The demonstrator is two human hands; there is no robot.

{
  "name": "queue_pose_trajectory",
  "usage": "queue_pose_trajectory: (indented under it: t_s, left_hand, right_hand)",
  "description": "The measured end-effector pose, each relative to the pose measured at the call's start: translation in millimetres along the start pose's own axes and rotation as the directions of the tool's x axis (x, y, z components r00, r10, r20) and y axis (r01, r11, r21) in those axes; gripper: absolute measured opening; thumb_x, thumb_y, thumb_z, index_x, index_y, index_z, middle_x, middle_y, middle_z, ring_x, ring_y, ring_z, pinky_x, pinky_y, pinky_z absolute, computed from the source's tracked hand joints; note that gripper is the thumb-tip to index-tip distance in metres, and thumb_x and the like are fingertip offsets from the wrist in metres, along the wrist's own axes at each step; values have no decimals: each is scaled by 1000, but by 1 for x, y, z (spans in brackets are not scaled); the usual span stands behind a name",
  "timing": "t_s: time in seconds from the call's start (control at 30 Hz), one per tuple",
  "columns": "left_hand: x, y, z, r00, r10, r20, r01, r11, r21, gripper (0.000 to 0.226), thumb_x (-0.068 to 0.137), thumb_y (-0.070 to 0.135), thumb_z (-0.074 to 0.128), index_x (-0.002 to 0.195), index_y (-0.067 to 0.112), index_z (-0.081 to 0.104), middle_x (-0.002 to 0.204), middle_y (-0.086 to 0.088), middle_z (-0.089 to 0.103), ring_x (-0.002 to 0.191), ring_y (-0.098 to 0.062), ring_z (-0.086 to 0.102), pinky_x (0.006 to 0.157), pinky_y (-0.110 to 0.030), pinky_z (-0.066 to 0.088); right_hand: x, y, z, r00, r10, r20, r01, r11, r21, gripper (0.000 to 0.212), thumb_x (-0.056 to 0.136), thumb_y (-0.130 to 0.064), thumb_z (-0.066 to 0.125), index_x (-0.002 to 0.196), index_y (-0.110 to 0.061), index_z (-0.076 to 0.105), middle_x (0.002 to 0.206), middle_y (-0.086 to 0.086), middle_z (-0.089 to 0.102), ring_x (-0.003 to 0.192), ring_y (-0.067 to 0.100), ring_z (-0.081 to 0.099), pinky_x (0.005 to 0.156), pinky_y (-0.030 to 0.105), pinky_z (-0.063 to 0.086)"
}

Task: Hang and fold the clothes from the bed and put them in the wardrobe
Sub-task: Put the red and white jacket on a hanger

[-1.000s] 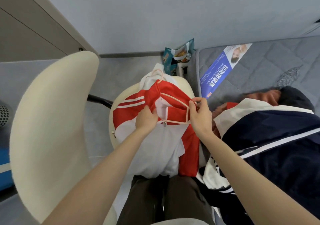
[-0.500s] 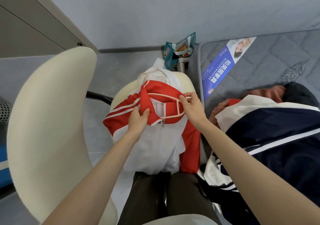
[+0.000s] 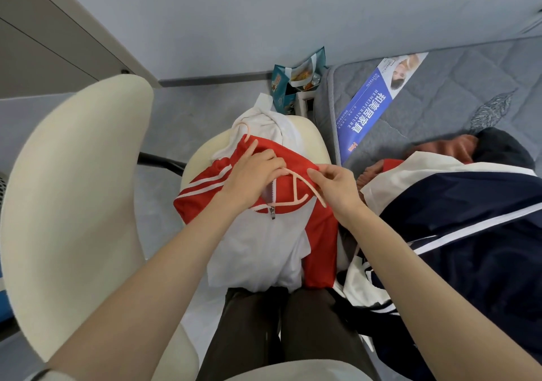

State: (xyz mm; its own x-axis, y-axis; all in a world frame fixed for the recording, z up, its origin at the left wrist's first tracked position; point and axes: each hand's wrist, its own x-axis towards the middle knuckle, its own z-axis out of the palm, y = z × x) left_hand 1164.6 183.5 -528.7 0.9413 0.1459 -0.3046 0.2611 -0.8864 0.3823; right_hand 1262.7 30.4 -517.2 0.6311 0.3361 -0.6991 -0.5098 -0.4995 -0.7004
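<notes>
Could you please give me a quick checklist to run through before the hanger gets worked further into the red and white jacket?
1. Left hand holding the red and white jacket at the collar: ok.
2. Right hand pinching the pink hanger arm: ok.
3. Zipper open at the neck, so the hanger can pass: ok.
4. Both hanger arms inside the shoulders: not ok, the right-hand arm lies outside the cloth.
5. Hanger hook free above the collar: cannot tell, it lies against the white hood.
6. Jacket supported on the cream chair seat: ok.
</notes>
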Motion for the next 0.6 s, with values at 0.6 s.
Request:
queue_pose_trajectory:
  t_s: [0.6]
  left_hand:
    - [-25,-6,-22,974,-73,213,129,956,-265,30,100,33,44,96,23,71,92,3,60,86,-14,57,81,-35,47]
  right_hand:
    - [-28,22,-23,871,373,320,-415,907,71,4,90,-9,65,91,-13,64,82,5,67,72,11,62,68,23,49]
